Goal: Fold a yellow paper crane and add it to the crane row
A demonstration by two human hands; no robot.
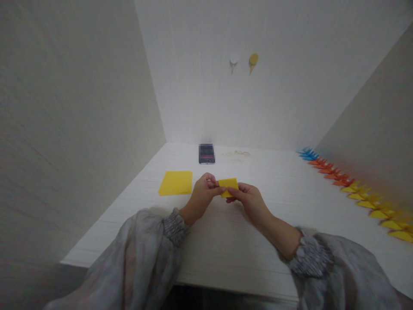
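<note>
A small folded yellow paper [229, 185] is held just above the white table [226, 245], between both of my hands. My left hand [202, 193] pinches its left edge with thumb and fingers closed. My right hand [248, 199] grips its right lower edge, fingers curled. A stack of flat yellow paper sheets [176, 182] lies on the table just left of my left hand.
A dark phone [207, 153] lies farther back at the table's middle. A row of folded paper pieces, blue [308, 153], orange [329, 170] and yellow [377, 202], runs along the right wall. Two hooks [243, 61] hang on the back wall. Walls close in left, back and right.
</note>
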